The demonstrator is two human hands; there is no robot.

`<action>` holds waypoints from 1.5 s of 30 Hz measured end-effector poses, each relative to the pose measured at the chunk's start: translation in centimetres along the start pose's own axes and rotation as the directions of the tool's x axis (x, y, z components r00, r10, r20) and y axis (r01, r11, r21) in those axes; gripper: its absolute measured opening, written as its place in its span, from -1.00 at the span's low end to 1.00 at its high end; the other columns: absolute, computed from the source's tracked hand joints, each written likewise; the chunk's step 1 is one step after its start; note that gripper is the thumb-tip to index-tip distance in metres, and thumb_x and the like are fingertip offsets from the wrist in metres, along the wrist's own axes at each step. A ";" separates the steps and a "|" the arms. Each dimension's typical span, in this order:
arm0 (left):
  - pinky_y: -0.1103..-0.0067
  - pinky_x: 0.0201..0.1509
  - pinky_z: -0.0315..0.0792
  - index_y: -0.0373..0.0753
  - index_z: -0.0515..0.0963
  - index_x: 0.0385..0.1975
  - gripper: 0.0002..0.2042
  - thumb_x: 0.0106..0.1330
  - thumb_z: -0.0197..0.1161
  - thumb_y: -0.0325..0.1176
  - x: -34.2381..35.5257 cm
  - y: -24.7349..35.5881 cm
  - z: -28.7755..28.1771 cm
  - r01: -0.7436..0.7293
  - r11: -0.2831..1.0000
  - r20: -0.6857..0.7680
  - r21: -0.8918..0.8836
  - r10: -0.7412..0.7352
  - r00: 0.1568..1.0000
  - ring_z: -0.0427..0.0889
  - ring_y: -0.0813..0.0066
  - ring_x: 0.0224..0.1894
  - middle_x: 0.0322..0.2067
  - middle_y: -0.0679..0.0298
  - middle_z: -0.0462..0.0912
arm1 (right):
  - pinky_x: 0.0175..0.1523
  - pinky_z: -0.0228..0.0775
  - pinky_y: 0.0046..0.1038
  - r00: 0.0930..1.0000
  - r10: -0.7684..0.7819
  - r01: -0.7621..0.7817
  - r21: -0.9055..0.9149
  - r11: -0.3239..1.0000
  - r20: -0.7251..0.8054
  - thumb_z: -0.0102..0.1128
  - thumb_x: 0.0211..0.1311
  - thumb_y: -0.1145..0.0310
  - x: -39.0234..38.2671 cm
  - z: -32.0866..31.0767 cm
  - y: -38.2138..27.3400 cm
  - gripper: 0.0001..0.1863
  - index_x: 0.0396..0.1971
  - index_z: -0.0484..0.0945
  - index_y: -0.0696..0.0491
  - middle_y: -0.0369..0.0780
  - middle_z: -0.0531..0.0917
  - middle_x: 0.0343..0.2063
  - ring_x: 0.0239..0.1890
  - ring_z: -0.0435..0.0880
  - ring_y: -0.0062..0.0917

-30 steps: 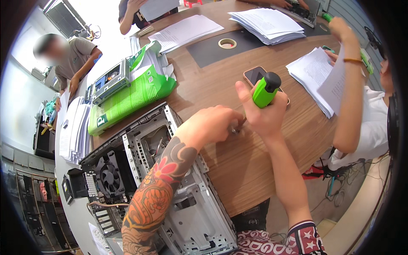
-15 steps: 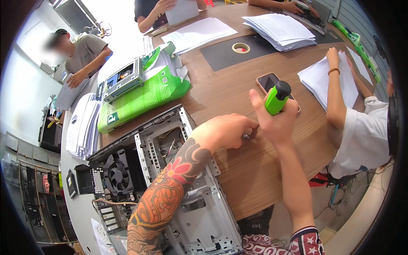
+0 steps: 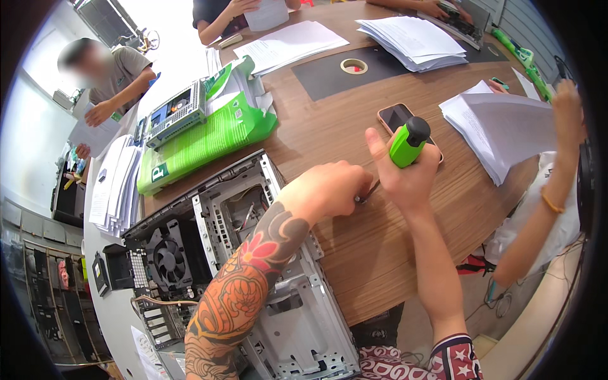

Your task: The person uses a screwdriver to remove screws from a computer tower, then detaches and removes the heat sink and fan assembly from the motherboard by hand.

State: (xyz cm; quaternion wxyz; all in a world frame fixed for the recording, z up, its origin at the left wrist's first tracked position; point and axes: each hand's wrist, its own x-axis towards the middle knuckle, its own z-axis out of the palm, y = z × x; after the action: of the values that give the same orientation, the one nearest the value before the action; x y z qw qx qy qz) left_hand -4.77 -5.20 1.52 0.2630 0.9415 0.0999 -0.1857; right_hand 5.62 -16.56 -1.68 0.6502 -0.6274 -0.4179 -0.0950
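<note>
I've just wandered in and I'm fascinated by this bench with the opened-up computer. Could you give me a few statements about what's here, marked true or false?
1. The right hand grips a green-handled screwdriver. True.
2. The computer case is fully covered. False: it lies open, with a black fan showing inside.
3. A roll of tape lies on the table's dark panel. True.
4. The smartphone stands on its edge. False: it lies flat on the wooden tabletop, partly hidden behind the right hand and screwdriver.
5. A perforated metal drive cage rests on a green package. True.
</note>
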 end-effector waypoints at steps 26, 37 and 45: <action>0.20 -0.07 0.58 -0.30 0.70 -0.26 -0.83 0.16 0.29 -0.48 0.2 -0.4 0.5 0.013 0.999 -0.123 0.045 -0.008 0.992 0.71 -0.09 -0.14 -0.27 -0.03 0.75 | -0.61 0.16 -0.48 0.999 -0.045 0.045 0.058 0.997 -0.003 0.54 0.16 0.38 -0.5 0.7 0.6 -0.55 -0.76 0.42 0.09 -0.33 0.44 -0.82 -0.76 0.34 -0.66; 0.20 -0.14 0.55 -0.33 0.68 -0.30 -0.85 0.16 0.25 -0.51 0.0 -0.3 0.4 0.031 0.999 -0.128 0.010 -0.029 0.991 0.69 -0.10 -0.21 -0.33 -0.05 0.73 | -0.53 0.15 -0.57 0.997 -0.061 0.060 0.016 0.998 0.040 0.49 0.25 0.44 -0.9 0.6 0.3 -0.59 -0.69 0.43 0.09 -0.42 0.45 -0.74 -0.66 0.34 -0.78; 0.25 -0.09 0.60 -0.25 0.70 -0.33 -0.85 0.10 0.27 -0.54 -0.2 -0.5 0.3 0.016 0.999 -0.155 0.040 -0.010 0.988 0.74 -0.02 -0.17 -0.30 0.03 0.75 | -0.60 0.16 -0.49 1.000 -0.027 0.026 0.045 0.999 0.008 0.54 0.16 0.37 -0.6 0.6 0.2 -0.56 -0.74 0.43 0.09 -0.32 0.45 -0.81 -0.75 0.36 -0.66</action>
State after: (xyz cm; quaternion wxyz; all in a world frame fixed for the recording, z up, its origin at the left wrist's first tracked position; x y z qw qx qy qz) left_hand -5.15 -4.94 1.16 0.2340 0.9576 0.1224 -0.1156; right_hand 5.07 -16.20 -2.32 0.6609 -0.6075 -0.4311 -0.0915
